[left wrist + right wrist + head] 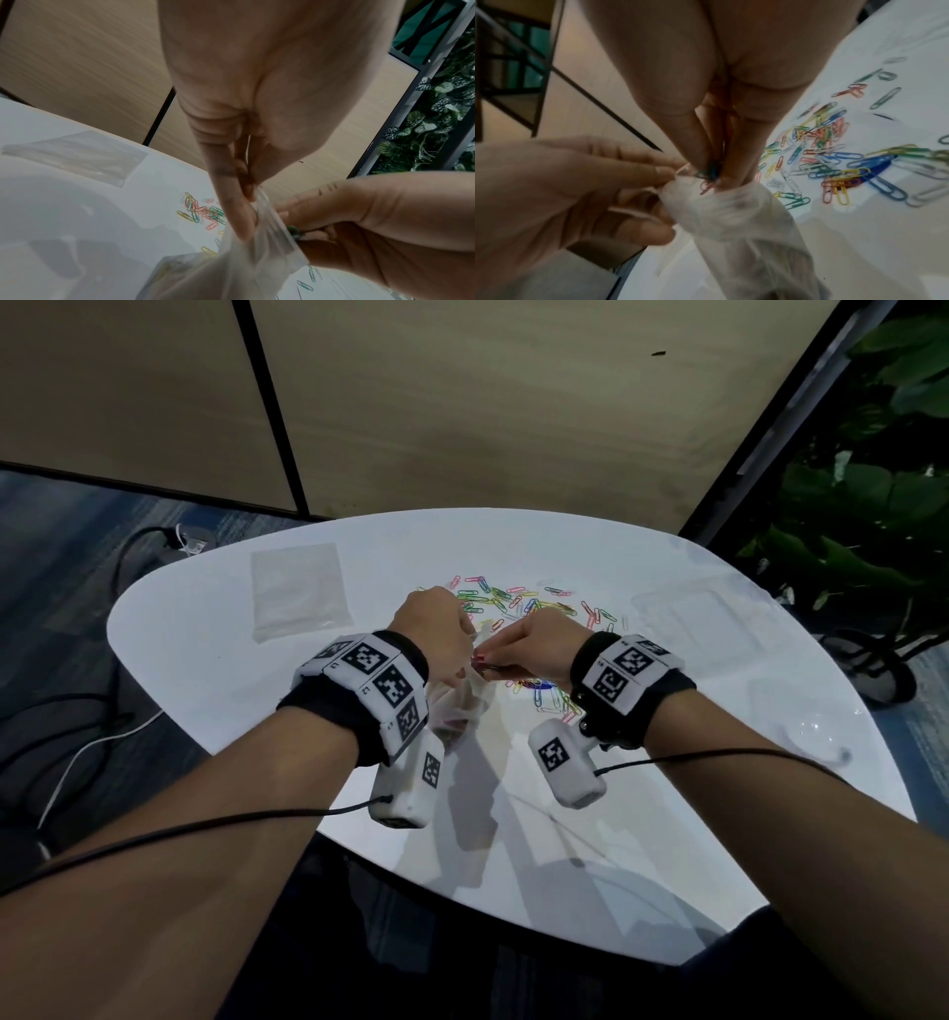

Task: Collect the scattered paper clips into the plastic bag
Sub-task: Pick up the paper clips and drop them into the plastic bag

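Note:
A clear plastic bag (464, 706) (257, 255) (734, 215) hangs above the white table (231, 690), with some clips showing through its bottom. My left hand (436, 636) (244, 194) pinches the bag's rim between thumb and fingers and holds its mouth up. My right hand (534, 647) (713, 172) pinches a small bunch of coloured paper clips (480, 658) (294, 231) (709, 172) right at the bag's mouth. Several coloured paper clips (518, 600) (834, 162) lie scattered on the table beyond and under my hands.
A second flat clear bag (298, 590) (74, 154) lies on the table's far left. A clear plastic tray (693, 613) sits at the far right. Cables (92, 747) run over the floor on the left; plants (873, 505) stand to the right.

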`<state>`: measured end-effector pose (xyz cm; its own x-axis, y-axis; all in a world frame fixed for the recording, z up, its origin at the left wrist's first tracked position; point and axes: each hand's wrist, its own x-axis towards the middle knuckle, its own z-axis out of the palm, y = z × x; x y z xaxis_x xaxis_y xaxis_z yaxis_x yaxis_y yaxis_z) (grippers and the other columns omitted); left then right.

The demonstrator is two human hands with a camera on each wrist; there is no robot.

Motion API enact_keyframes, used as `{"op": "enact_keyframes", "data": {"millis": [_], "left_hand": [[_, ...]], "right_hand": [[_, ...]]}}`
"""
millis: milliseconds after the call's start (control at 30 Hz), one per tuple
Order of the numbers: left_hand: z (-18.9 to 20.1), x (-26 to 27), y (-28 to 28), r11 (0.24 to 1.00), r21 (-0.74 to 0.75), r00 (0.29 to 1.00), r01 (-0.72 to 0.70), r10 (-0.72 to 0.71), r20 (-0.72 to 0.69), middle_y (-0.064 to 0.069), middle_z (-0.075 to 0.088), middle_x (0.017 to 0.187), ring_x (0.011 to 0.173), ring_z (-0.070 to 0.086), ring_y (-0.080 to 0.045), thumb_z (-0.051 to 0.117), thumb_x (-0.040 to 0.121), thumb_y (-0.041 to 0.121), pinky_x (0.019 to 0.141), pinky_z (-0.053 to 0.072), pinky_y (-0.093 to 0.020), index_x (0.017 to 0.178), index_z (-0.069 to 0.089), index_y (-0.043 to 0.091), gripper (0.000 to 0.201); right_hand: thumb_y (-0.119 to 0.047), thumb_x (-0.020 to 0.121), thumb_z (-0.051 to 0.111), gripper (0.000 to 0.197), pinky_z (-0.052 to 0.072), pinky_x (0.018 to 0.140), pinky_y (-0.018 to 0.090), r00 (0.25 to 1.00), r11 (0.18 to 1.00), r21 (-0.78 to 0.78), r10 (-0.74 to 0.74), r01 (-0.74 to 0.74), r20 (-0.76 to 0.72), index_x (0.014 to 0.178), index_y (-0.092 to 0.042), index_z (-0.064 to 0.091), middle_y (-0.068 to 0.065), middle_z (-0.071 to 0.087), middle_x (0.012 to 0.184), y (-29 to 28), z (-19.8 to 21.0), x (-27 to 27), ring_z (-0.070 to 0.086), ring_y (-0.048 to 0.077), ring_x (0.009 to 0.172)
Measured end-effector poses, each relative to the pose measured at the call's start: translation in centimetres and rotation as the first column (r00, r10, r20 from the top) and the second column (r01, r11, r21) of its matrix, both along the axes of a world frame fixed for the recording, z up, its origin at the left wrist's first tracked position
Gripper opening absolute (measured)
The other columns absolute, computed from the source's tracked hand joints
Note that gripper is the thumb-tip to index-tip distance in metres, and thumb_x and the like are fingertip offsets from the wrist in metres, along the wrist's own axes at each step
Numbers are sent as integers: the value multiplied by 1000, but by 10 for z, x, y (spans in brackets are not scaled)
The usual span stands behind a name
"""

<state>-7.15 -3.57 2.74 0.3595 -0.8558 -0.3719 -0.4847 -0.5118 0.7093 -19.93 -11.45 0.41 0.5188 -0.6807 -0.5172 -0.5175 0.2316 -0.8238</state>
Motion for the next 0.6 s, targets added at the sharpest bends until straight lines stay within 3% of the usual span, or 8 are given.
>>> {"op": "enact_keyframes", "data": {"millis": [67, 167, 300, 333, 400, 500, 567, 600], "left_hand": [[1, 0, 1, 1000, -10, 1000, 8, -8, -16, -18, 74, 84, 76, 76, -34, 52, 92, -3, 78, 64, -44, 105, 73, 3, 25], [3, -1, 2, 999, -12, 999, 39, -39, -36, -21, 76, 87, 74, 77, -33, 50, 91, -8, 77, 64, -44, 101, 75, 2, 29], [3, 0, 2, 998, -18, 999, 54, -54, -3, -21, 76, 85, 72, 77, -33, 48, 92, -8, 76, 64, -44, 94, 75, 5, 30], [3, 1, 2, 998, -15, 998, 55, -55, -1, -20, 75, 83, 72, 76, -34, 48, 93, -7, 77, 64, -44, 96, 74, 6, 29], [4, 4, 2, 999, -13, 999, 44, -44, 3, -16, 72, 79, 73, 76, -35, 50, 94, -5, 76, 64, -44, 99, 72, 5, 25], [5, 11, 4, 1000, -5, 1000, 30, -30, 8, -14, 68, 89, 70, 76, -32, 48, 96, -2, 75, 64, -44, 104, 71, 6, 26], [6, 16, 8, 1000, 4, 1000, 28, -29, 9, -13, 65, 91, 68, 76, -32, 46, 96, -1, 75, 64, -44, 107, 71, 7, 28], [7, 19, 10, 1000, 8, 1000, 25, -25, 11, -13, 65, 91, 66, 75, -31, 45, 97, -1, 74, 64, -43, 107, 71, 7, 29]], "right_hand": [[2, 77, 73, 13, 56, 61, 20, 987, 963, -250, 68, -103, -144, 88, -3, 77, 9, 74, 77, 6, -3, 6, 70, 17, 69], [-3, 72, 70, 10, 49, 61, 20, 938, 751, -589, 113, -297, -328, 73, -10, 77, 0, 66, 63, 19, -1, 13, 60, 14, 59], [-9, 83, 59, 18, 43, 66, 25, 806, 553, -603, 255, -575, -535, 78, -7, 76, 6, 69, 70, 25, 3, 16, 55, 19, 66], [-12, 83, 60, 17, 45, 65, 26, 806, 559, -590, 300, -582, -510, 79, -7, 76, 3, 68, 67, 22, 5, 13, 57, 15, 63], [-12, 82, 67, 12, 51, 62, 24, 893, 729, -515, 355, -450, -278, 80, -6, 77, 0, 69, 64, 11, 11, 2, 62, 5, 57], [-12, 85, 71, 13, 60, 67, 32, 993, 927, -361, 113, -101, 14, 86, 0, 74, 16, 74, 82, -30, 6, -33, 71, 24, 74], [-15, 83, 74, 14, 59, 78, 34, 977, 872, -484, -31, -76, -210, 94, -8, 75, 12, 73, 91, -65, -15, -69, 69, 27, 85], [-17, 80, 75, 23, 55, 86, 34, 894, 818, -537, -67, -204, -442, 103, -13, 74, 10, 71, 100, -80, -29, -91, 67, 27, 94]]}}
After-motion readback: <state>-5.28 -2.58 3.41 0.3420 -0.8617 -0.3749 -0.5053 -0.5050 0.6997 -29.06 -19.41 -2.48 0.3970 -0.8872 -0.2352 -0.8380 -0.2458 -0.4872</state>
